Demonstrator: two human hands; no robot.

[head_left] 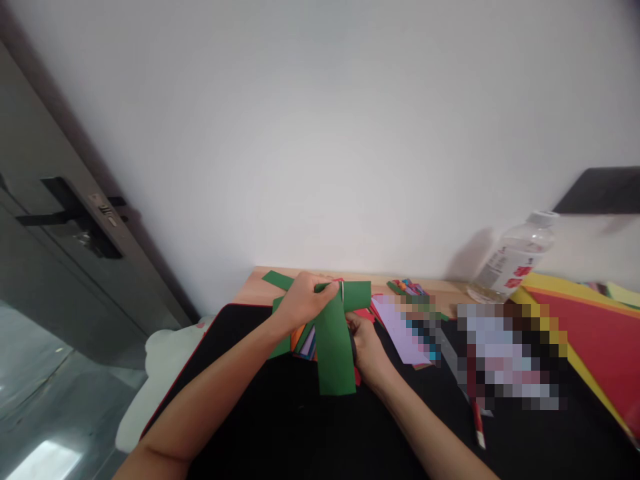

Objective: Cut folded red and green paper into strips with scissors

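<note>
My left hand (311,297) pinches a green paper strip (336,360) near its upper end. The strip hangs down toward me, and another green piece (358,295) sticks out to the right behind it. My right hand (367,343) is closed around the dark handle of a pair of scissors (343,290). Only a thin shiny bit of blade shows at the strip's upper edge; the rest is hidden by paper and fingers. Under and beside my hands lie folded coloured papers (304,341) in orange, purple and blue, with green pieces to the left.
A black mat (260,407) covers much of the wooden table (250,287). Rightward lie a lilac sheet (397,330), small coloured scraps (410,288), a red pen (479,423) and large red and yellow sheets (595,340). A clear bottle (520,257) stands by the wall. Part is blurred out.
</note>
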